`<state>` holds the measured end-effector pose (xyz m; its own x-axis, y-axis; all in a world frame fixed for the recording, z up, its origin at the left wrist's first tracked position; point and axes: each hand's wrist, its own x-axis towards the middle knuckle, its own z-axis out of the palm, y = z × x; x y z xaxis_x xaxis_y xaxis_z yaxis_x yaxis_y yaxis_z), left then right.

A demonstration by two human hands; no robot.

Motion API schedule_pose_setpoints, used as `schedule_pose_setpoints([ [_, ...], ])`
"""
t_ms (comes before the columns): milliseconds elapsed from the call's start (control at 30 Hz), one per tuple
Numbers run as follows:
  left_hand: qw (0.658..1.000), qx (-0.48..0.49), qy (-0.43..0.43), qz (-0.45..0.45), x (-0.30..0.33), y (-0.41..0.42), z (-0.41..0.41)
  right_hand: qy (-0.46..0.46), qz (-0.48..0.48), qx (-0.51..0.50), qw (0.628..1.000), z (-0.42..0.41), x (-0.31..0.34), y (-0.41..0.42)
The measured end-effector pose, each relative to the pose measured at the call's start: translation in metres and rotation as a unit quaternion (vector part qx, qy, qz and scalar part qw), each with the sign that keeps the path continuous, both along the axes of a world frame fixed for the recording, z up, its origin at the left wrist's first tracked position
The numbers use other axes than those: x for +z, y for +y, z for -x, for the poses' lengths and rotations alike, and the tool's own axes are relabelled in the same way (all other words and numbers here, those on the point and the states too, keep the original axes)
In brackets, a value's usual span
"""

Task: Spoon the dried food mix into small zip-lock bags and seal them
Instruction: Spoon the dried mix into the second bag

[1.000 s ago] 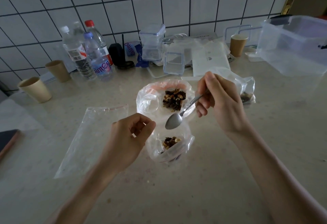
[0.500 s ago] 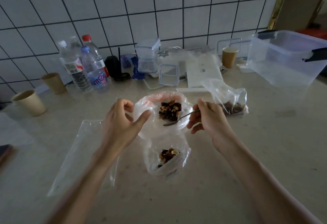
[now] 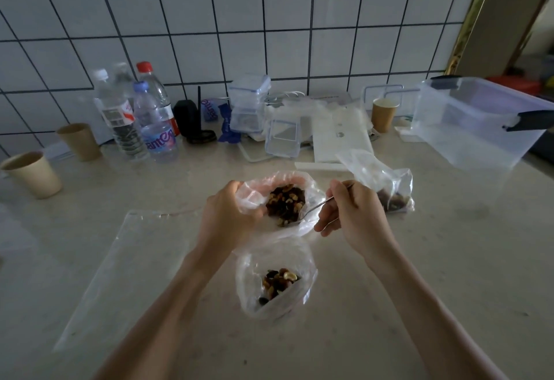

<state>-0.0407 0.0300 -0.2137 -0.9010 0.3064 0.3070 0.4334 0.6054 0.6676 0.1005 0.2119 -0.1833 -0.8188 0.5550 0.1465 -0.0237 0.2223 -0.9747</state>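
A large clear bag [image 3: 311,187] of dried nut and fruit mix [image 3: 286,201] lies open at the counter's middle. My left hand [image 3: 227,217] grips its left rim. My right hand [image 3: 350,214] holds a metal spoon [image 3: 314,208], whose bowl dips into the mix. Nearer to me stands a small zip-lock bag [image 3: 275,280], open, with a little mix at its bottom. Another small bag [image 3: 386,187] holding some mix lies to the right, behind my right hand.
A flat empty plastic bag [image 3: 129,274] lies on the left. Water bottles [image 3: 150,121], paper cups [image 3: 30,172], small clear boxes [image 3: 281,139] and a white box [image 3: 338,136] line the tiled wall. A big clear storage tub [image 3: 473,127] stands at the right.
My left hand left the small bag and took hold of the big bag's rim. My right hand carried the spoon from over the small bag into the mix.
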Motion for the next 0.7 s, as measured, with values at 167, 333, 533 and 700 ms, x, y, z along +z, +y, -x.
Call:
schedule_pose_setpoints([
  [167, 0.997, -0.040, 0.062, 0.006, -0.002, -0.001, -0.005, 0.025, -0.108, -0.027, 0.994, 0.003, -0.007, -0.006],
  [333, 0.996, -0.049, 0.071, 0.009, -0.003, -0.002, -0.007, 0.043, -0.092, -0.029, 0.994, 0.003, -0.015, -0.012],
  [533, 0.994, -0.056, 0.089, 0.018, 0.002, -0.002, -0.009, 0.016, -0.078, 0.015, 0.997, 0.007, -0.021, -0.013],
  [700, 0.996, -0.032, 0.081, -0.020, 0.006, -0.004, -0.013, 0.033, -0.058, -0.034, 0.997, 0.006, -0.019, -0.004],
])
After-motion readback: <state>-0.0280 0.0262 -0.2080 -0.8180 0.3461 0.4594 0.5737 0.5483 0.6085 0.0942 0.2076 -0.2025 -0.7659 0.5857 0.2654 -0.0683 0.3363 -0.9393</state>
